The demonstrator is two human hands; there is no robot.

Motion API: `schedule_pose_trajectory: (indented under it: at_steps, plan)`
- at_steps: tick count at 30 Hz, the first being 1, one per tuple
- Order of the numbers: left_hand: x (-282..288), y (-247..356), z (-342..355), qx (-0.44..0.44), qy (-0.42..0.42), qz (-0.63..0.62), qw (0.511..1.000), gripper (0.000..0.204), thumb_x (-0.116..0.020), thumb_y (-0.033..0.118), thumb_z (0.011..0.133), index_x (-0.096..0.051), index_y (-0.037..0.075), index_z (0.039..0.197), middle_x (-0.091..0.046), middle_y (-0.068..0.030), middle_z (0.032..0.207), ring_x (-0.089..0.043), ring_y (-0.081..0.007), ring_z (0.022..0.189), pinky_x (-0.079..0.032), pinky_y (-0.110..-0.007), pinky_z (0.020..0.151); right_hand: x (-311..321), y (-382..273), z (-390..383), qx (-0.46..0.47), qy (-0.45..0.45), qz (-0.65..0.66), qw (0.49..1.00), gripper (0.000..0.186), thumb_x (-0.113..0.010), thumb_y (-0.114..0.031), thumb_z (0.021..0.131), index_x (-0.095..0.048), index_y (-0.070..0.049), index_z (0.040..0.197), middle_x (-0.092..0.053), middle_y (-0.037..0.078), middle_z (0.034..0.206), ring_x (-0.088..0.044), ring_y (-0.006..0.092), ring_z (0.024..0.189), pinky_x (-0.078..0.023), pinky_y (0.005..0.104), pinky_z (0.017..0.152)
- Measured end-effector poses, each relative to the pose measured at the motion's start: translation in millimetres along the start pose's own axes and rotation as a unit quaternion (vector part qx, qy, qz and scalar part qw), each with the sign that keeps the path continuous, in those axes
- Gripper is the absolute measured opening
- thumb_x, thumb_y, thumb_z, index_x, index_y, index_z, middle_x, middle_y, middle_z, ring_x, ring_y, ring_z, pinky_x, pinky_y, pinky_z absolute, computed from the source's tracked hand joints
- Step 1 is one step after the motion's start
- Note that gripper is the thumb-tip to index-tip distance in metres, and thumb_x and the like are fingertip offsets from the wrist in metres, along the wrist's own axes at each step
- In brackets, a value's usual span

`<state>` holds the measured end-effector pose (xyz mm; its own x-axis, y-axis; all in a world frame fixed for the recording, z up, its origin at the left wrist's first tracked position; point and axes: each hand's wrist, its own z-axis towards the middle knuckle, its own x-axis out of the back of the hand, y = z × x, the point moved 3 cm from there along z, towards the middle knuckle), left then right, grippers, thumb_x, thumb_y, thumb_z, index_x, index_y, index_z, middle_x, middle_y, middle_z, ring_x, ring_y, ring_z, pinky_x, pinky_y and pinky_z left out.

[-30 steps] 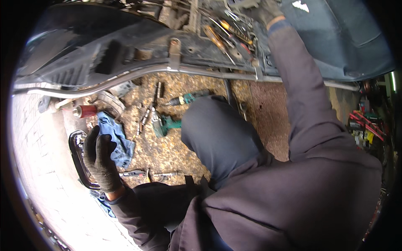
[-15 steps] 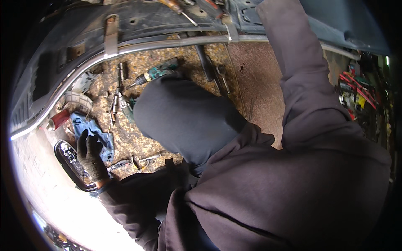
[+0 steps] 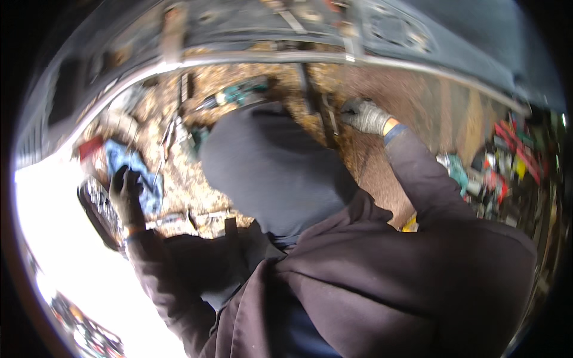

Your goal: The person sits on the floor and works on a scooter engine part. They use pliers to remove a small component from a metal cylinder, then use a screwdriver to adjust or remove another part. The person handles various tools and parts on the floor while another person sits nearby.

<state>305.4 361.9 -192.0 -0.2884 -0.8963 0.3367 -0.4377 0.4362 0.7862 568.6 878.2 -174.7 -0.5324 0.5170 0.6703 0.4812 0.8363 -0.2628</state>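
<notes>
My left hand (image 3: 126, 200), in a dark glove, hovers by the blue cloth (image 3: 154, 197) and a dark-rimmed tray (image 3: 95, 218) of small metal parts. Its fingers are bent but apart, and no object shows between them. In a grey glove, my right hand (image 3: 367, 116) is low beneath the metal rail, its fingers curled in. Whatever they hold, if anything, is hidden. Just left of its fingertips lies a ratchet-like tool (image 3: 329, 116) beside a long black bar (image 3: 308, 89). A teal cordless drill (image 3: 236, 92) rests farther left. Motion blurs much of the picture.
A curved metal rail (image 3: 268, 58) and dark vehicle panels (image 3: 239, 30) cross the far side. My bent grey-clothed leg (image 3: 274, 161) covers the middle. A red container (image 3: 89, 148) stands left. Red-handled tools (image 3: 518, 149) and other clutter pile up at right.
My right hand has come down into view from above the vehicle's edge, to beside the ratchet-like tool. My left hand stays by the tray, its fingers more bent. The whole view has shifted slightly.
</notes>
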Motion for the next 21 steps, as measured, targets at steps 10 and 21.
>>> schedule_pose_trajectory:
  at_steps: [10, 21]
  plan:
    - [127, 47, -174, -0.107, 0.343, -0.119, 0.926, 0.027, -0.058, 0.012, 0.094, -0.061, -0.001, 0.117, -0.065, -0.0107, 0.111, -0.065, -0.0206, 0.094, -0.054, -0.032, 0.082, -27, -124, 140, 0.129, 0.052, 0.170, 0.976, 0.017, -0.058, -0.025, 0.094, -0.066, -0.010, 0.098, -0.065, 0.009, 0.090, -0.063, 0.0228, 0.087, -0.050, 0.0341, 0.080]
    - [153, 4, -378, -0.031, 0.537, -0.104, 0.836, 0.036, -0.062, 0.009, 0.091, -0.055, -0.008, 0.122, -0.063, -0.0142, 0.107, -0.063, -0.0195, 0.086, -0.055, -0.028, 0.074, -46, -157, 95, 0.158, -0.070, 0.058, 0.983, 0.017, -0.058, -0.024, 0.094, -0.066, -0.011, 0.100, -0.066, 0.009, 0.090, -0.063, 0.0228, 0.087, -0.050, 0.0346, 0.079]
